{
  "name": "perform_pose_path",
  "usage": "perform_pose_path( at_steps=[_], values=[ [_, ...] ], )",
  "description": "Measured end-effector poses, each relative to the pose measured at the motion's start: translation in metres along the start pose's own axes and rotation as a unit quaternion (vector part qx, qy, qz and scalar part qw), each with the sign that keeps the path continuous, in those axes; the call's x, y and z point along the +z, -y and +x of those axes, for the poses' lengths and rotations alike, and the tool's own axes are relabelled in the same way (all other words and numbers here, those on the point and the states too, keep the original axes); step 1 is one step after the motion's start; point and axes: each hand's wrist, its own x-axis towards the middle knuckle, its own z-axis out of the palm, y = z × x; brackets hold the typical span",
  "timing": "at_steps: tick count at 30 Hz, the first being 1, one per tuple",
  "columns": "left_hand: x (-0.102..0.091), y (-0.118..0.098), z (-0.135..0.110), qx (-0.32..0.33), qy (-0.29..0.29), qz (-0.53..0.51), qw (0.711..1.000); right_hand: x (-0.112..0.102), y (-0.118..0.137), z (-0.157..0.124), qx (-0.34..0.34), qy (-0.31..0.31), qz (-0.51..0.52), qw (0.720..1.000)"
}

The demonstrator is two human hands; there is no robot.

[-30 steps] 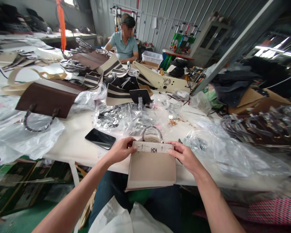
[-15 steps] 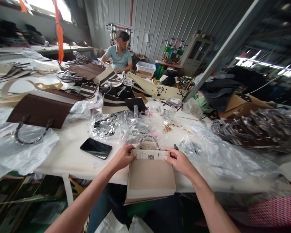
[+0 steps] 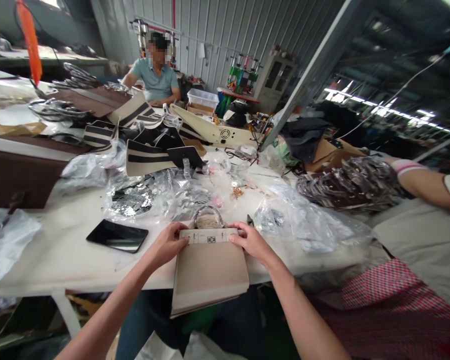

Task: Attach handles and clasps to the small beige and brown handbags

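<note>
A beige handbag panel with a plastic-wrapped handle lies over the front edge of the table, its lower part hanging towards my lap. Its upper strip carries a small dark square mark and pen-like marks near both ends. My left hand pinches the top left corner, thumb on the strip and fingers behind. At the top right corner my right hand grips in the same way. Just beyond my right hand lies a small dark tool, partly hidden.
A black phone lies left of the panel. Beyond are plastic bags of metal pieces, striped bag parts and wrapped handles. One person sits across the table; another person's arm reaches in at the right.
My view has swung to the right, so the table's contents sit further left. A person in a checked garment now shows at the right. Both hands keep their hold on the panel.
</note>
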Motion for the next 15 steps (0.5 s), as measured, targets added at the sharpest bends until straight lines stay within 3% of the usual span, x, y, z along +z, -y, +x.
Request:
perform_pose_path(
  at_steps=[8,15],
  values=[
    [0.0067,-0.0005,0.0011,0.016,-0.012,-0.018,1.0,0.0056,-0.0014,-0.0029,0.005,-0.008,0.02,1.0],
    [0.0002,-0.0005,-0.0031,0.018,0.019,-0.04,0.999,0.0066,-0.0019,-0.0052,0.023,-0.006,0.047,0.999]
  ],
)
